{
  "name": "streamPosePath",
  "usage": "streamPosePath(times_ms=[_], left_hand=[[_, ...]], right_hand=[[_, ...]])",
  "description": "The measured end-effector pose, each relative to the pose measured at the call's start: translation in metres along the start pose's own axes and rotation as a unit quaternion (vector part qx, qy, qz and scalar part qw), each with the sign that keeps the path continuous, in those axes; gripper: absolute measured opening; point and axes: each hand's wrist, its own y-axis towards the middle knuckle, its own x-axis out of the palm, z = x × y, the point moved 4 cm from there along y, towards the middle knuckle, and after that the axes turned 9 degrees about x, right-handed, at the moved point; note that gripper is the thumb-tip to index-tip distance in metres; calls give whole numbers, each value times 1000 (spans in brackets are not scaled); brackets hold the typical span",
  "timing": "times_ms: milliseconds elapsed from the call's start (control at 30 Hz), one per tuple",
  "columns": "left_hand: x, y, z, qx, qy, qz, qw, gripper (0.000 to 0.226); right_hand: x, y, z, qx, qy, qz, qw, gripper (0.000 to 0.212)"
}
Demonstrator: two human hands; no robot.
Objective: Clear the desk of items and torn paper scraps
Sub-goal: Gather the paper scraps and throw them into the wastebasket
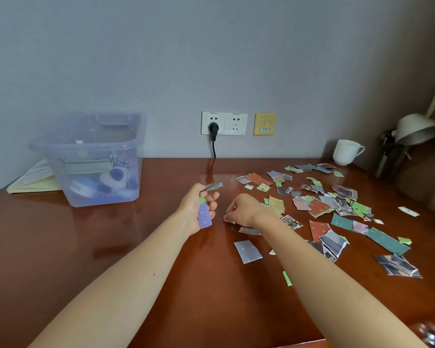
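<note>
- Reddish-brown desk (pixel 161 259) runs up to a grey-blue wall.
- Left hand (pixel 199 209) grips a small bundle: a purple scrap (pixel 204 218) hangs below the fingers, and greyer pieces stick out above the thumb.
- Right hand (pixel 244 209), at 3 o'clock of the left, is curled with fingertips down on the desk; it may be pinching a piece, but I cannot tell.
- Torn paper scraps (pixel 322 204) lie spread from 1 to 4 o'clock of the right hand.
- Clear plastic bin (pixel 68 146) stands at 10 o'clock of the left hand, with blue and white things inside.
- White mug (pixel 345 151) sits far off at 1 o'clock, beside a lamp (pixel 414 131).
</note>
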Motion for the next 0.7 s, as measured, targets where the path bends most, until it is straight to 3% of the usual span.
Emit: streamPosePath(times_ms=[133, 233, 267, 367, 433, 533, 600, 700], left_hand=[[1, -6, 3, 11, 10, 4, 1000, 30], [-1, -6, 3, 29, 49, 8, 998, 25], [-1, -6, 2, 30, 58, 5, 998, 23], [3, -10, 2, 27, 92, -9, 995, 19], [9, -14, 1, 29, 117, -13, 993, 19], [21, -20, -2, 36, 137, -21, 990, 18], [27, -23, -3, 50, 166, -25, 985, 14], [37, -28, -5, 72, 221, -51, 971, 8]], right_hand=[[0, -3, -2, -10, -14, 20, 1000, 15], [-6, -8, 2, 10, 131, 12, 991, 28], [-8, -9, 6, 37, 244, -4, 969, 26], [-8, -13, 10, 108, 538, -78, 832, 18], [-8, -17, 8, 124, 624, -122, 761, 25], [-10, -25, 7, 145, 674, -140, 710, 25], [-13, -32, 7, 148, 671, -140, 713, 21], [-19, -35, 13, 129, 605, -114, 777, 32]])
